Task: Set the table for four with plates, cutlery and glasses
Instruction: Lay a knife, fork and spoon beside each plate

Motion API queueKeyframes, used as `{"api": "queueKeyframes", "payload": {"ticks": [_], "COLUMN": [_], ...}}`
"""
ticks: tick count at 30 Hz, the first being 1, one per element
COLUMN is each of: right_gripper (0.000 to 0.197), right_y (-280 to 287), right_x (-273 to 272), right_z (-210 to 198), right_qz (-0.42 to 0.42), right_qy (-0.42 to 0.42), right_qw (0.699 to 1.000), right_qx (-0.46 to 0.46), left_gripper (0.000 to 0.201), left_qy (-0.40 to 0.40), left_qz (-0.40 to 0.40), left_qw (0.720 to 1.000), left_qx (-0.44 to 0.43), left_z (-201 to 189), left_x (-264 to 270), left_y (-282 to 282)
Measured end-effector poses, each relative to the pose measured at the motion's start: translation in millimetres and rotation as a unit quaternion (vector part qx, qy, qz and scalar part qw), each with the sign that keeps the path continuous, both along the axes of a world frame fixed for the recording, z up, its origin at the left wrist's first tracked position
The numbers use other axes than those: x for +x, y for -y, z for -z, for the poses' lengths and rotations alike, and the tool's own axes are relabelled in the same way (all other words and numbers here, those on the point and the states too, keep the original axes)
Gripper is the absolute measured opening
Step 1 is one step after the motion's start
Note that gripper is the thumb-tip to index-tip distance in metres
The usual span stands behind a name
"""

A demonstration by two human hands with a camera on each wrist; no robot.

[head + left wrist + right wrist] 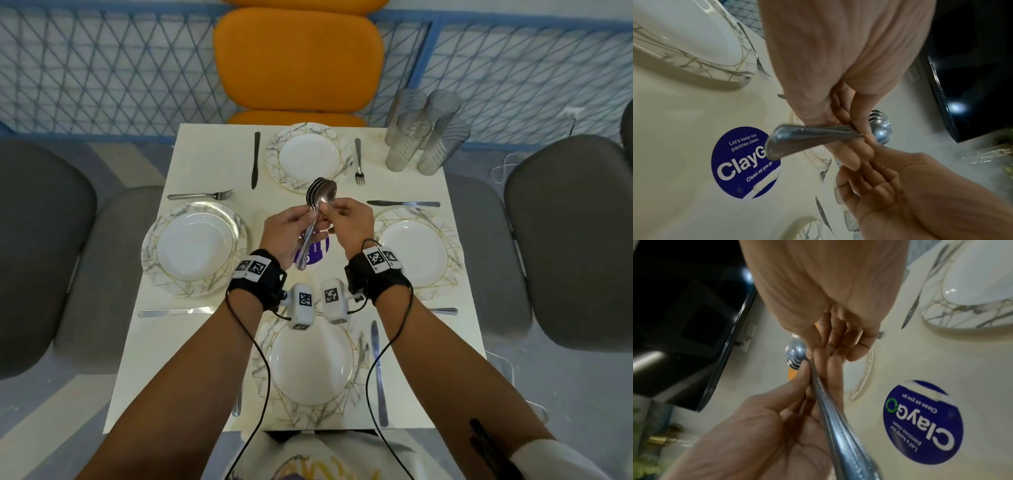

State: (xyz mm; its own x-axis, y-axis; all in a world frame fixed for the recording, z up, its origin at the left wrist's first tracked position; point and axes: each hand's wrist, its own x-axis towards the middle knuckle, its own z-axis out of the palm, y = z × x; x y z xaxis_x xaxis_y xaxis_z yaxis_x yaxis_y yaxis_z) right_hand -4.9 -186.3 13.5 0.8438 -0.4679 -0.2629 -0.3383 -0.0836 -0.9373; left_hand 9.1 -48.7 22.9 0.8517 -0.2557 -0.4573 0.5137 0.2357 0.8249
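Observation:
A stack of several steel spoons point(322, 197) is held over the middle of the white table point(212, 359). My left hand point(306, 216) grips the bundled handles point(807, 139). My right hand point(329, 207) pinches the neck of the top spoon point(797, 350) just below its bowl. Plates lie at the far point(310, 157), left point(195, 248), right point(414, 253) and near point(310, 366) sides. Each plate has a knife and a fork beside it. Several clear glasses point(424, 137) stand clustered at the far right corner.
A round blue sticker point(318, 248) marks the table's centre under the hands. An orange chair point(298, 58) stands at the far side, with grey chairs at the left point(44, 246) and right point(575, 240). A blue mesh fence runs behind.

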Motion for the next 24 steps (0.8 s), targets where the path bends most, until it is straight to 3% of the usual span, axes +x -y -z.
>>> {"api": "queueKeyframes", "payload": {"ticks": [5,9,13,17,24], "right_gripper": [0.006,0.006,0.009,0.010,0.007], "right_y": [0,2,-7,-15,-18], "right_x": [-3,-8,-10,-12,-19], "right_z": [-8,-18,-21,-17,-26], "right_qz": [0.058,0.066,0.059,0.036,0.024], "right_qy": [0.022,0.039,0.010,-0.001,-0.002], "right_qw": [0.998,0.994,0.995,0.999,0.999], "right_qx": [0.029,0.081,0.080,0.016,-0.031], "left_gripper": [0.010,0.017,0.004,0.029,0.027], "left_qy": [0.019,0.016,-0.023,0.020,0.087], "left_qz": [-0.051,-0.065,-0.033,0.003,0.001], "left_qw": [0.997,0.992,0.999,0.999,0.988], "left_qx": [0.052,0.106,0.035,0.046,0.124], "left_z": [-2,-8,-18,-21,-13], "left_x": [1,13,17,12,10], "left_y": [-10,-11,-5,-1,-10]}}
